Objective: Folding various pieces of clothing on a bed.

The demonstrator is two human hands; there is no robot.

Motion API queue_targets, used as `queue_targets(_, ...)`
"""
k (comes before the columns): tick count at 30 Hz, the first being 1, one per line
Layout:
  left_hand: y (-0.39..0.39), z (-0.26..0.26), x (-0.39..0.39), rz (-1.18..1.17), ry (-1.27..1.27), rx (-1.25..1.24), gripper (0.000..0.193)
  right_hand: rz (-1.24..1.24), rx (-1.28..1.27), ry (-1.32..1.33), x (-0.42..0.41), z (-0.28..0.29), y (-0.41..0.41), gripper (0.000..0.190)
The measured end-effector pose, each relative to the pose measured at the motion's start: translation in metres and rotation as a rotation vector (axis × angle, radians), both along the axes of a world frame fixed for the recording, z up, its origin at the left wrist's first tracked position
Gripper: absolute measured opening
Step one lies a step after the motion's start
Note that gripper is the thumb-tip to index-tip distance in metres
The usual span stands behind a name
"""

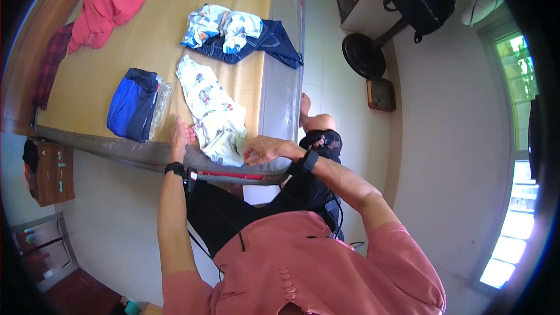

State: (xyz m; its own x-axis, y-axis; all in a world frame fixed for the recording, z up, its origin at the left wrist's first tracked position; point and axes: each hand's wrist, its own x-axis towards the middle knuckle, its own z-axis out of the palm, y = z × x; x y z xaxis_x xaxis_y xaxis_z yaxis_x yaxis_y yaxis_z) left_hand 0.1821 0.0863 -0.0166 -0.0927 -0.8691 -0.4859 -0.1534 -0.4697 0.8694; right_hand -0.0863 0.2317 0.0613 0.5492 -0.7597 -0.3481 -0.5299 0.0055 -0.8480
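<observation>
A white printed garment (pixel 214 105) lies stretched out on the mat-topped mattress (pixel 170 13) in front of me. My left hand (pixel 179 137) is at its left edge, fingers extended and nothing seen in the palm. Beside the garment's lower right edge is my right hand (pixel 264 149), its fingers bent downward; whether they pinch the cloth is hidden. To the left of the white garment sits a folded stack of blue and dark clothes (pixel 133 105), with a grey patterned folded cloth (pixel 161 107) along its right side.
Farther up lie dark blue jeans (pixel 280 43) under a crumpled printed garment (pixel 210 24). A coral garment (pixel 113 8) and a plaid cloth (pixel 53 63) are by the wooden bed frame (pixel 19 92). A stand with a round black base (pixel 364 55) is on the floor at right.
</observation>
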Motion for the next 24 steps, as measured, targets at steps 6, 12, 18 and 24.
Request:
queue_targets(6,0.015,0.034,-0.025,-0.109,-0.237,-0.044,0.045,-0.099,0.116,0.135,-0.034,-0.001,0.030,0.019)
queue_targets(12,0.072,0.071,-0.063,-0.518,-0.682,-0.800,0.030,-0.340,0.069,0.225,-0.041,-0.013,0.034,0.020)
queue_targets(18,0.107,0.102,-0.067,-0.842,-0.612,-0.781,0.013,-0.357,0.077,0.257,-0.040,-0.016,0.035,0.018)
queue_targets(24,0.149,0.143,-0.063,-0.833,-0.395,-0.654,0.013,-0.357,-0.098,0.076,-0.024,0.024,0.047,0.031)
